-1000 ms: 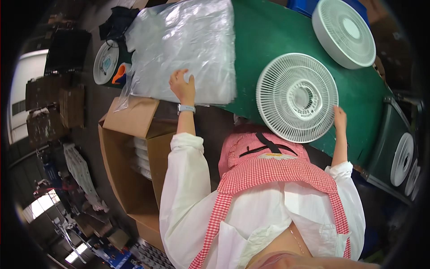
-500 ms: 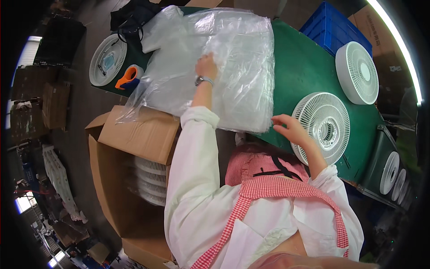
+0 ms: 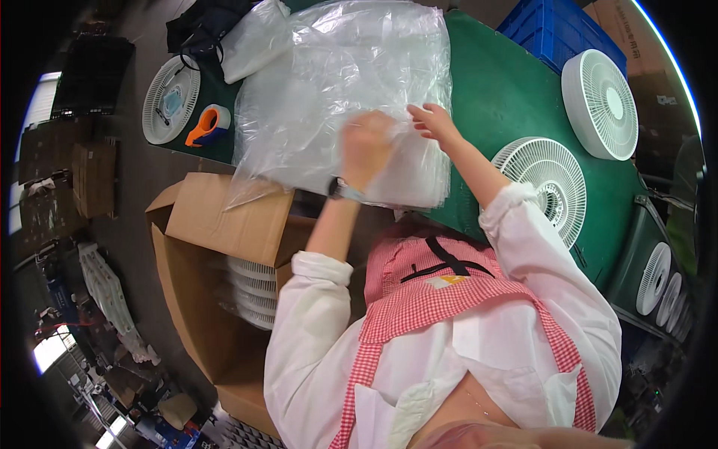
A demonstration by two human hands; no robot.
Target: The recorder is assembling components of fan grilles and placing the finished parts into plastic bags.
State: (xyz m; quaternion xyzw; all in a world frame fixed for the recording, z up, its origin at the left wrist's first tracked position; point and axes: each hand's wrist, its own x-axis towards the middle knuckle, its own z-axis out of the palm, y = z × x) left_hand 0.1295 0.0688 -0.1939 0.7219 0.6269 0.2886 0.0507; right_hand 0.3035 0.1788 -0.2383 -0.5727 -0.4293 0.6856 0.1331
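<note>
A flat stack of clear plastic bags [image 3: 336, 67] covers much of the green table [image 3: 479, 82]. Over its near part is my left hand [image 3: 366, 146], smeared by motion, so whether its fingers grip the film is unclear. My right hand [image 3: 435, 126] reaches over the right side of the bags with fingers stretched and apart, holding nothing. Beside my right forearm lies a round white fan grille [image 3: 550, 165], partly covered by my arm and sleeve. A thicker white round fan cover [image 3: 602, 105] stands farther right.
At left, an open cardboard box [image 3: 179, 299] holds several wrapped white grilles [image 3: 254, 292]. An orange tape dispenser [image 3: 208, 126] and a white grille tray [image 3: 172, 97] sit at the table's left end. A blue crate [image 3: 553, 34] is at the far right; more grilles [image 3: 654, 277] lie lower right.
My left hand has come nearer to me and slightly right across the bags. My right hand has moved up and left from the table edge onto their right side.
</note>
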